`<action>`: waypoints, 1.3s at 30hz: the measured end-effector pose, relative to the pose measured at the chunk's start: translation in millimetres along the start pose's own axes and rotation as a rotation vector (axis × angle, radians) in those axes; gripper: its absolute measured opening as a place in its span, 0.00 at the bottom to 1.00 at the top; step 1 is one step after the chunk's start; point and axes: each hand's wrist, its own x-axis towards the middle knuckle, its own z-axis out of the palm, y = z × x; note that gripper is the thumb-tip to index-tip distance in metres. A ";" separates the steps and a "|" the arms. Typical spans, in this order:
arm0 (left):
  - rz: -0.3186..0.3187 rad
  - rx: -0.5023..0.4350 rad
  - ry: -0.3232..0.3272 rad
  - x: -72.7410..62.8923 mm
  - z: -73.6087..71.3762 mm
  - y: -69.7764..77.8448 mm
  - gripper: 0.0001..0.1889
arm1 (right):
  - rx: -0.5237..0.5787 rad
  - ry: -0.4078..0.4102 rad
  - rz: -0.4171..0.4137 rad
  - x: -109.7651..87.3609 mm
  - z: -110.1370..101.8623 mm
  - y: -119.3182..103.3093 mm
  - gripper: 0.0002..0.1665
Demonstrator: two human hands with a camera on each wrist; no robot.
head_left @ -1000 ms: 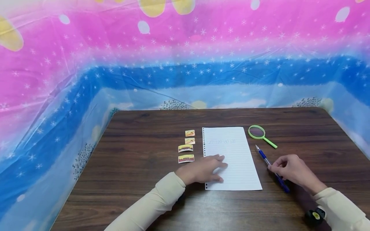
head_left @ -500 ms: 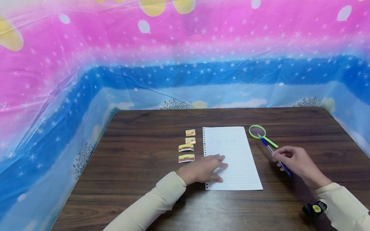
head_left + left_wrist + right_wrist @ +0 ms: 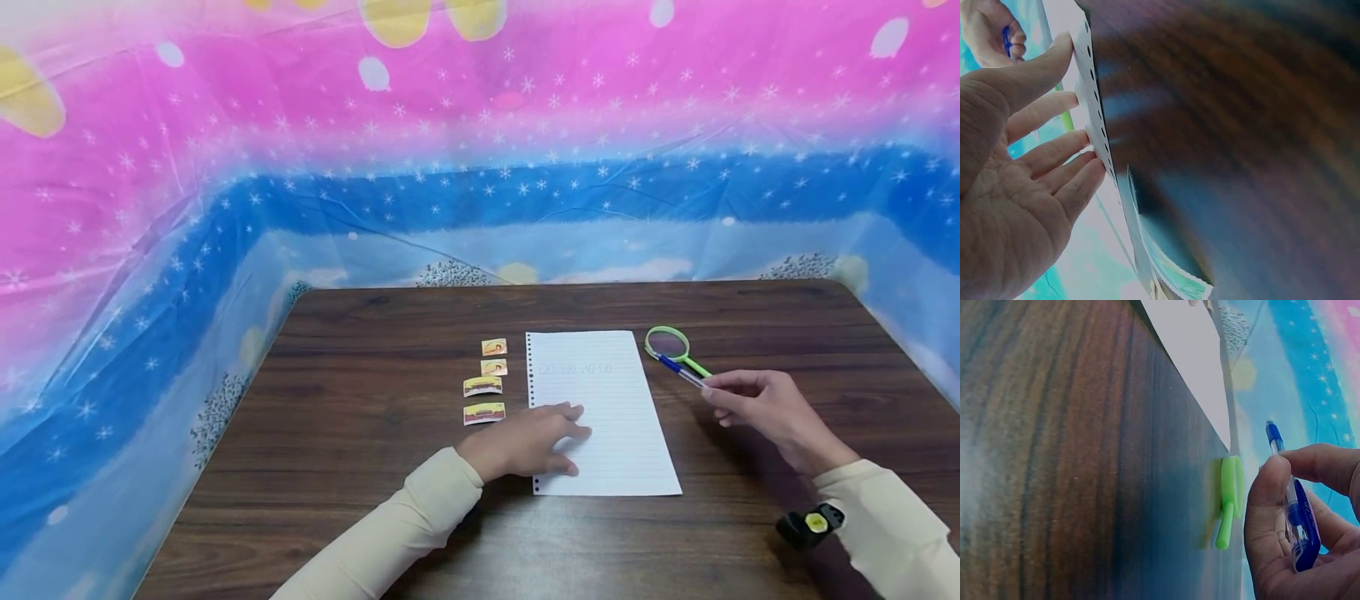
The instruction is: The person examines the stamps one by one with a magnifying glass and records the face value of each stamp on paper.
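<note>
A sheet of lined paper (image 3: 600, 400) with punched holes down its left side lies on the table, a faint row of writing near its top. My left hand (image 3: 528, 437) rests on its lower left part, fingers spread, as the left wrist view (image 3: 1029, 150) also shows. In my right hand (image 3: 772, 412) a blue pen (image 3: 678, 369) is pinched between thumb and fingers, clear of the table in the right wrist view. Its tip points up and away there. Just beyond lies a green magnifying glass (image 3: 697, 367), partly overlapped by the pen in the head view.
Several small printed paper pieces, such as a yellow and red one (image 3: 483, 413), lie in a column left of the sheet. The dark wooden table (image 3: 337, 467) ends at a patterned cloth (image 3: 480, 192) behind and to the sides.
My right hand has picked the pen up off the table, raised it and moved slightly away from me, and the pen's angle has shifted. The left hand has stayed on the paper.
</note>
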 end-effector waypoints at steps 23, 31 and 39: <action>0.003 0.013 0.002 -0.7 2.5 -1.1 0.29 | 0.273 0.157 -0.059 22.2 0.8 -10.9 0.16; 0.012 0.025 0.004 -0.3 2.6 -2.3 0.29 | 0.358 0.167 -0.012 28.0 -2.5 -13.8 0.16; 0.018 0.024 0.008 1.2 2.4 -2.1 0.29 | 0.553 0.045 -0.063 37.9 1.4 -19.4 0.11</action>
